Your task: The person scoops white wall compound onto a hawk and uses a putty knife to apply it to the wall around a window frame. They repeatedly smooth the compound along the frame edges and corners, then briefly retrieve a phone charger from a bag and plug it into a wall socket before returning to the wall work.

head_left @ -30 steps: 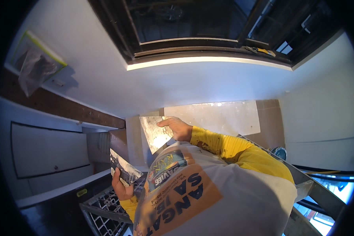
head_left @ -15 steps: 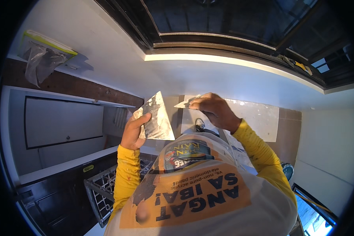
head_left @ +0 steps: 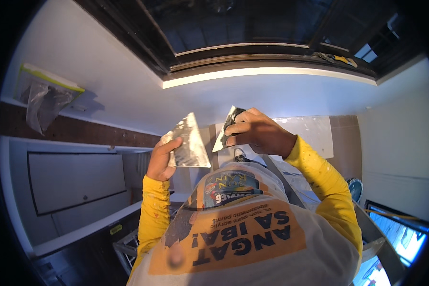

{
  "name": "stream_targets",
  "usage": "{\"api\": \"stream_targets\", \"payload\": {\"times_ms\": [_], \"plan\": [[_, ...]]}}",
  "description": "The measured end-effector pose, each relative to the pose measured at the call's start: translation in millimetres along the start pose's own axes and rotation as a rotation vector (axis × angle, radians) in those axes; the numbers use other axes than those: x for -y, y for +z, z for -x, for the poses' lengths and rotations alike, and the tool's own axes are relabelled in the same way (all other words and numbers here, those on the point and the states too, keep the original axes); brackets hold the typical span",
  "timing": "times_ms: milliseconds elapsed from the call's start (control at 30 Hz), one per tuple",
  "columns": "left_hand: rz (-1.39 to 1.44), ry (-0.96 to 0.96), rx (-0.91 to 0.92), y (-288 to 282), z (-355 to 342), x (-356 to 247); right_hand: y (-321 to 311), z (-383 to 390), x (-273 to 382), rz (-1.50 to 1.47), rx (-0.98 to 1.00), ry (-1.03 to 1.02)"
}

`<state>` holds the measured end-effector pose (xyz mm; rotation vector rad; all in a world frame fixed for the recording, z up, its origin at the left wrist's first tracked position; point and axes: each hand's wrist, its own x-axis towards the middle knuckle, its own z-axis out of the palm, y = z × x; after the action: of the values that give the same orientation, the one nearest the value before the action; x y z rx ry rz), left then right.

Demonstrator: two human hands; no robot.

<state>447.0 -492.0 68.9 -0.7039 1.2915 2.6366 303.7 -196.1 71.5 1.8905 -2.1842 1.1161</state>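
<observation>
My left hand [head_left: 160,161] grips a flat, roughly triangular putty scraper [head_left: 191,147], its thumb pressed on the face. Pale smears cover the metal. Just to the right, my right hand [head_left: 267,132] holds a second, smaller-looking putty scraper [head_left: 222,136] with its fingers along the dark back part. That blade is tilted, its pale edge turned toward the first scraper, with a gap between them. Both handles are hidden by my hands. The two tools are in front of my chest, short of the white wall [head_left: 205,97].
A dark-framed window [head_left: 243,55] with a pale sill stands ahead; a yellow-and-black tool [head_left: 345,60] lies on its ledge. Clear plastic [head_left: 45,102] hangs from green tape at left. A bucket [head_left: 354,188] and a metal frame [head_left: 374,238] are at right. Pale sheeting [head_left: 314,133] covers floor below.
My right hand has turned the smaller scraper from nearly flat to a steep tilt, showing more of its face. The left hand keeps its grip almost unmoved. The view has shifted slightly.
</observation>
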Motion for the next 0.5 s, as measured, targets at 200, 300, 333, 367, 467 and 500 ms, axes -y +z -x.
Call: {"api": "stream_targets", "payload": {"times_ms": [200, 300, 333, 367, 467, 500], "plan": [[0.086, 0.102, -0.098, -49, 27, -1, 97, 36, -49, -0.929, -0.547, 0.945], [0.081, 0.100, -0.134, -67, 47, 3, 155, 20, -95, -1.200, -0.968, 1.086], [0.082, 0.094, -0.158, -71, 52, 4, 167, 13, -109, -1.267, -1.106, 1.159], [0.071, 0.103, -0.176, -75, 57, 6, 176, 4, -121, -1.272, -1.148, 1.077], [0.078, 0.104, -0.194, -85, 69, 9, 187, -22, -139, -1.246, -1.273, 1.082], [0.058, 0.104, -0.201, -88, 75, 9, 187, -28, -141, -1.236, -1.293, 1.123]]}}
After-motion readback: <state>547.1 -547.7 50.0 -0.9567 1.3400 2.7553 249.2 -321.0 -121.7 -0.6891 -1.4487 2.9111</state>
